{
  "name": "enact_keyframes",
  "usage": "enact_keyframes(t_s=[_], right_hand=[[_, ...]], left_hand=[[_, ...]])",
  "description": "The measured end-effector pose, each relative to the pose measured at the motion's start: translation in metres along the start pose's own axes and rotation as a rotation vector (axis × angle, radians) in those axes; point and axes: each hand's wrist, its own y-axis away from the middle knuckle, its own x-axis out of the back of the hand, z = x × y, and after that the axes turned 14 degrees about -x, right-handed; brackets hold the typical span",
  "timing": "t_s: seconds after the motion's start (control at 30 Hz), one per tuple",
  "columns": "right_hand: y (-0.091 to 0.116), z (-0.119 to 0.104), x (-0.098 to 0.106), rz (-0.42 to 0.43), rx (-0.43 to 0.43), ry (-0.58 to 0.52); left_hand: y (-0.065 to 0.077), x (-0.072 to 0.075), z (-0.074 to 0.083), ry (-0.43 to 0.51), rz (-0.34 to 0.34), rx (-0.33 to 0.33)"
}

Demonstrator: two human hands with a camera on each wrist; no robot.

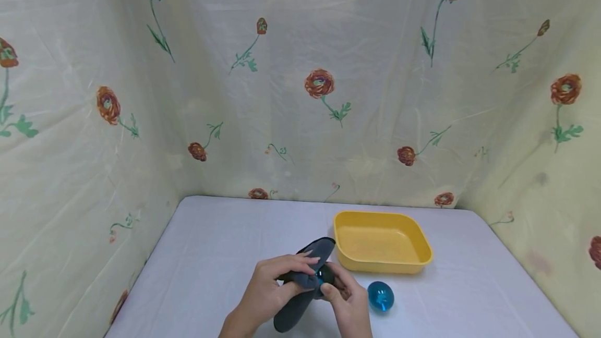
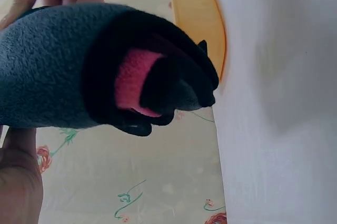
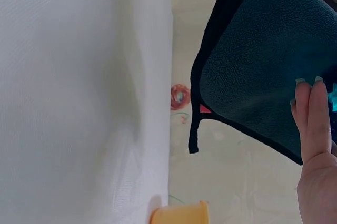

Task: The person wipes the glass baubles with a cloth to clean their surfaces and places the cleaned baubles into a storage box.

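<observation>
At lower centre, the left hand (image 1: pixel 268 290) pinches fuzzy grey cloth (image 1: pixel 295 311) against a glossy ball (image 1: pixel 325 275) gripped by the right hand (image 1: pixel 349 304). A translucent blue sphere (image 1: pixel 381 296) lies lower right.

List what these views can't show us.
- Head: much of the held ball, covered by the gray cloth and fingers; some right hand fingertips, behind the ball; table's near edge, cut off by the bottom edge.
- Left wrist: held ball, hidden by the cloth; part of the yellow tray, cut off by the top edge.
- Right wrist: shape of the blue patch, cut off by the right edge.
</observation>
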Motion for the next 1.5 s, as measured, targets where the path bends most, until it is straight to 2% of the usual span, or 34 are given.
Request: enact_keyframes(t_s=[0.17,0.33,0.57,0.7,0.93,1.23,1.5], right_hand=[[0.002,-0.001,0.0,0.027,0.02,0.023],[0.004,-0.003,-0.002,0.06,0.054,0.056],[0.006,-0.002,-0.007,0.079,0.065,0.032],[0.006,-0.001,-0.009,0.085,0.057,0.025],[0.009,-0.002,-0.01,0.092,0.11,0.024],[0.012,-0.002,-0.012,0.08,0.157,0.031],[0.011,0.0,-0.013,0.06,0.21,0.022]], left_hand=[[-0.001,0.001,0.001,0.012,0.008,0.078],[-0.001,0.001,0.001,0.035,0.025,0.117],[-0.001,0.003,0.001,0.094,0.065,0.211],[-0.002,0.004,0.003,0.114,0.075,0.22],[-0.005,0.007,0.003,0.092,0.079,0.302],[-0.006,0.009,-0.002,0.069,0.084,0.338],[-0.006,0.009,0.0,0.037,0.09,0.348]])
